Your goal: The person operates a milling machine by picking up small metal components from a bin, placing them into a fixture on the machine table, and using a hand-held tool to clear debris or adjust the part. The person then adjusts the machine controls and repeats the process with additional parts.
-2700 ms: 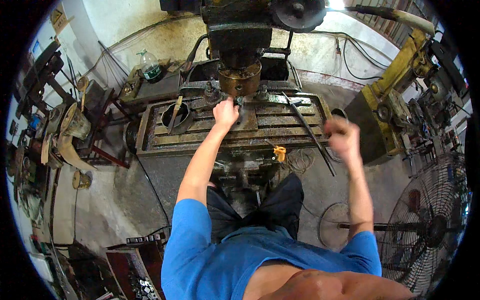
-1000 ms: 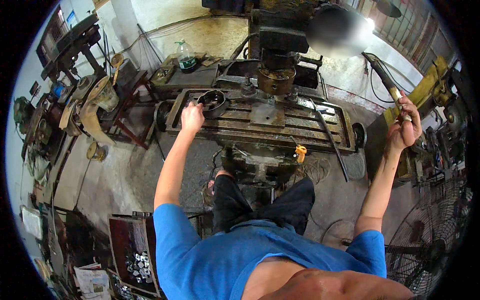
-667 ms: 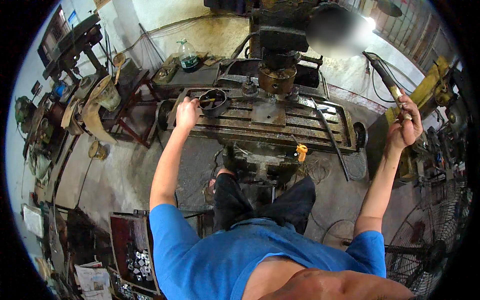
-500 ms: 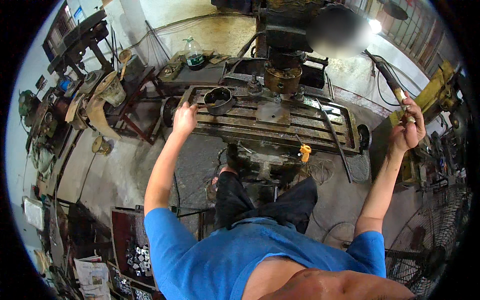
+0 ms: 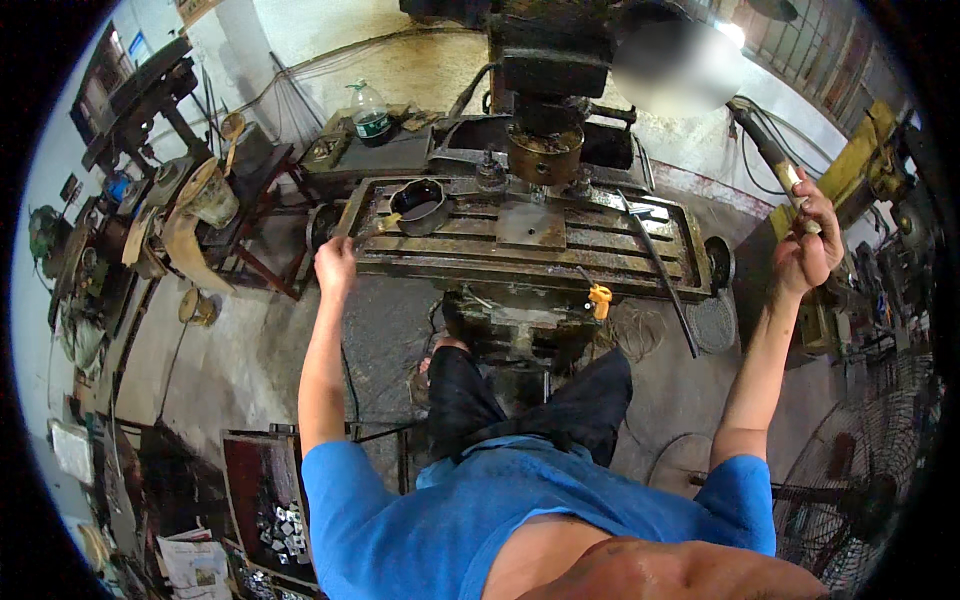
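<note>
My left hand (image 5: 335, 266) is closed at the front left corner of the slotted metal machine table (image 5: 470, 259), near a dark handwheel (image 5: 322, 222). Its grip is too unclear to tell what it holds. Just right of it a dark round pot (image 5: 420, 212) with dark liquid stands on the table, a yellowish piece at its rim. Raised at the right, my right hand (image 5: 808, 245) wraps around the pale end of a long dark bar (image 5: 768, 150). Above the table's middle hangs the machine's round spindle head (image 5: 545, 155), over a flat metal plate (image 5: 530, 226).
A dark rod (image 5: 660, 262) leans across the table's right side. By the front edge hangs a yellow-handled air gun (image 5: 599, 300). Large fan (image 5: 860, 490) at lower right; bin of small metal blocks (image 5: 283, 530) at lower left. A clear bottle (image 5: 370, 118) stands behind.
My left hand has moved left and toward me, away from the pot. My right hand stays on the bar, nearly unmoved. The view has shifted slightly.
</note>
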The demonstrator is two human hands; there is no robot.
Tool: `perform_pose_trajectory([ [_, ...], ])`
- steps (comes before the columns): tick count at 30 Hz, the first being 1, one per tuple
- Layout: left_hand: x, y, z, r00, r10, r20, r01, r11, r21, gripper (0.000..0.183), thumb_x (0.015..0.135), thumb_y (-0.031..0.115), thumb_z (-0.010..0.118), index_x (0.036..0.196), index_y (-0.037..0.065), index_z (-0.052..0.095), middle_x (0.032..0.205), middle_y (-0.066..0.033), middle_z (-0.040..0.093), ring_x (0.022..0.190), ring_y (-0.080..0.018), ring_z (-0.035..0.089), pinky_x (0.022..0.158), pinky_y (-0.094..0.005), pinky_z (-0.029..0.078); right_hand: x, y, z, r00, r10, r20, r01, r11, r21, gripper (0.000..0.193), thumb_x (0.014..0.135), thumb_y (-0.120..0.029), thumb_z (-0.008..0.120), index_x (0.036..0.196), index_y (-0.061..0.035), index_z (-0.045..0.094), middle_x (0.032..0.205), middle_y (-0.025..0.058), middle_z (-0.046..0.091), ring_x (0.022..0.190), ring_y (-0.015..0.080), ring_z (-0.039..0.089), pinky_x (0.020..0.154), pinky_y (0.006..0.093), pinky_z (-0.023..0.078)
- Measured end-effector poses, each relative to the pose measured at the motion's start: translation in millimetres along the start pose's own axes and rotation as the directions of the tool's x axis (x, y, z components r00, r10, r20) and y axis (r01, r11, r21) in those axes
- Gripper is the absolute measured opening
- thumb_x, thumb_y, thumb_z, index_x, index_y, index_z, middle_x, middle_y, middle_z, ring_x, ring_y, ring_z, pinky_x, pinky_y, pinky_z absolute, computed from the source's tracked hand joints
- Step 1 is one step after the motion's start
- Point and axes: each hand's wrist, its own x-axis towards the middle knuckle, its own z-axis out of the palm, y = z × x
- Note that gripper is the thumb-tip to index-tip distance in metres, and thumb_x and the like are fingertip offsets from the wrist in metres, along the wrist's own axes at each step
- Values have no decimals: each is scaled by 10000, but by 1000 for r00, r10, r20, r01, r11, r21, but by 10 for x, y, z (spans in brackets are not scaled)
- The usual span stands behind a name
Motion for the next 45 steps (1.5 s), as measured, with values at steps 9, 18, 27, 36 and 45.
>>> perform_pose_trajectory([
  [9,-212,1126,1049,989,112,93,-67,917,-392,220,800,178,567,869,-21,632,719,-206,616,672,-257,625,615,-342,456,32,-9,89,999,-27,-41,22,993,-117,203,646,-125,509,721,61,541,786,167,560,844,284,543,961,575,294],
  [18,-313,1684,1932,997,72,12,-62,922,-382,219,816,168,540,876,-21,632,778,-220,613,763,-346,612,658,-375,461,-133,17,51,999,-47,6,47,995,-86,290,677,-211,556,731,74,547,772,165,559,846,281,549,962,575,289],
  [27,-372,1531,1825,991,134,1,-124,918,-376,187,806,159,533,834,8,640,733,-208,603,717,-364,599,635,-412,467,-293,-5,93,1000,13,-23,-14,998,-59,297,681,-222,552,748,67,549,774,143,561,864,278,542,989,551,261],
  [36,-89,864,916,937,202,-284,-266,941,-209,198,838,180,517,868,21,632,719,-184,613,688,-354,600,611,-404,466,-446,40,86,997,42,-66,-43,999,-16,249,558,-77,423,733,50,547,788,155,555,888,282,532,1006,533,253],
  [45,-76,472,841,952,298,75,-307,934,181,294,808,232,548,1076,114,572,841,-165,606,742,-363,585,651,-435,466,-586,81,70,997,46,-60,-45,999,22,257,551,-67,399,723,43,554,787,152,551,879,277,525,1011,545,237],
])
